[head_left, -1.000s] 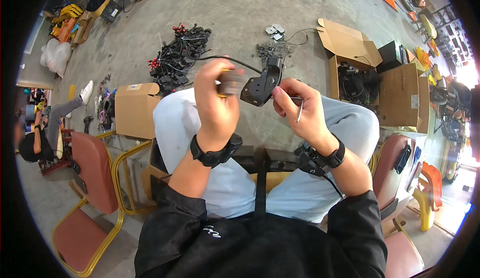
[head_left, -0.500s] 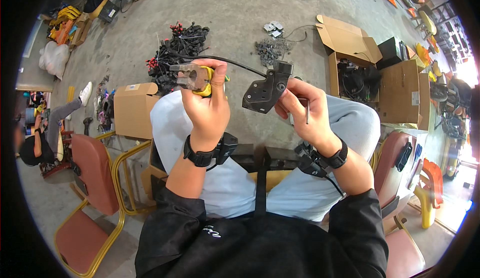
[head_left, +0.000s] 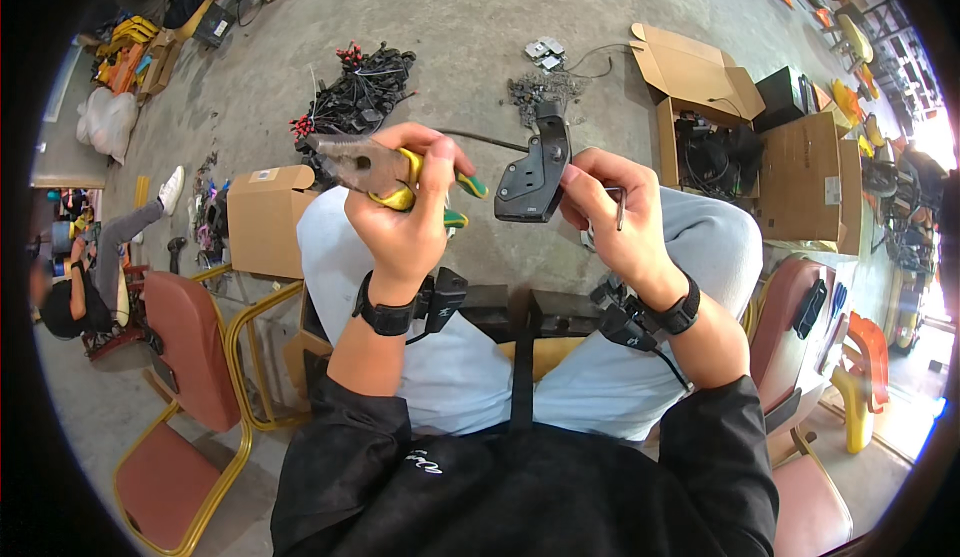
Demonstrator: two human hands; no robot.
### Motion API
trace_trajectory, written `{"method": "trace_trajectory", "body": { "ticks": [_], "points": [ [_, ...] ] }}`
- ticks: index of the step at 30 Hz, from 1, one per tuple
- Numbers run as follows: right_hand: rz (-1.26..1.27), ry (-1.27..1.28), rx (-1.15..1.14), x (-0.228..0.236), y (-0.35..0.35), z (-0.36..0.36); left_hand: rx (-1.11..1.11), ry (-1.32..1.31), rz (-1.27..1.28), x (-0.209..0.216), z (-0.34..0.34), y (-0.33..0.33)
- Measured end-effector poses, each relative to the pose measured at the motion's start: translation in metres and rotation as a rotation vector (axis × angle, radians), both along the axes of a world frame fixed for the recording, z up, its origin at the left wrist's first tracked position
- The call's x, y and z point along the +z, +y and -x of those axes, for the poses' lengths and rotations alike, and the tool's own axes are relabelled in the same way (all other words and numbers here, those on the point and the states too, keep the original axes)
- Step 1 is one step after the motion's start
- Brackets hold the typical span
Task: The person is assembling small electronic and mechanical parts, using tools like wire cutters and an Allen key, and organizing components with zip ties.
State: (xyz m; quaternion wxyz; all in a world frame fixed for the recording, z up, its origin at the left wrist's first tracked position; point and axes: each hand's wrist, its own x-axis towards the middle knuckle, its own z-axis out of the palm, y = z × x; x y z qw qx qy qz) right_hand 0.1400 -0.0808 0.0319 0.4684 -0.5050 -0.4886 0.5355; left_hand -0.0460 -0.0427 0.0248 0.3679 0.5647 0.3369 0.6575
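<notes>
My left hand (head_left: 405,222) is closed round pliers (head_left: 365,169) with yellow and green handles, their worn metal jaws pointing to the left. In my right hand (head_left: 618,219), thumb and fingers pinch the right edge of a black control unit (head_left: 532,179), a small housing with screws and a curved upper part. From its left side a black cable (head_left: 490,140) runs toward my left hand; where it ends behind the hand is hidden. A thin hex key (head_left: 621,209) also sticks out between the fingers of my right hand.
Beyond my left hand lies a heap of black cables (head_left: 375,82) with red tips. Small metal parts (head_left: 540,92) are scattered ahead. An open cardboard box (head_left: 668,147) with black parts is at right, a closed box (head_left: 265,222) at left. Chairs (head_left: 185,347) flank me; other people sit at left.
The pliers have turned, so their handles now show below my left hand. My right hand has tilted the black control unit more upright; the hex key stays in its fingers.
</notes>
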Motion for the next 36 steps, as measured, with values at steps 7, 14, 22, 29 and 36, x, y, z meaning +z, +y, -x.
{"method": "trace_trajectory", "body": {
  "ticks": [7, 14, 22, 29, 36],
  "points": [
    [-0.234, -0.408, -0.124, 0.001, 0.002, 0.004, -0.211, 0.472, -0.015, -0.002, 0.004, -0.004],
    [-0.271, -0.503, -0.085, 0.001, 0.003, 0.0, -0.283, 0.643, -0.005, -0.001, 0.001, -0.005],
    [-0.341, -0.592, -0.022, 0.008, -0.001, -0.001, -0.222, 0.618, -0.147, -0.013, -0.004, -0.005],
    [-0.414, -0.622, -0.027, 0.006, -0.002, -0.004, -0.177, 0.601, -0.073, -0.017, -0.008, -0.004],
    [-0.413, -0.665, -0.044, 0.006, -0.001, -0.005, -0.186, 0.58, -0.098, -0.014, -0.01, -0.004]
  ]
}}
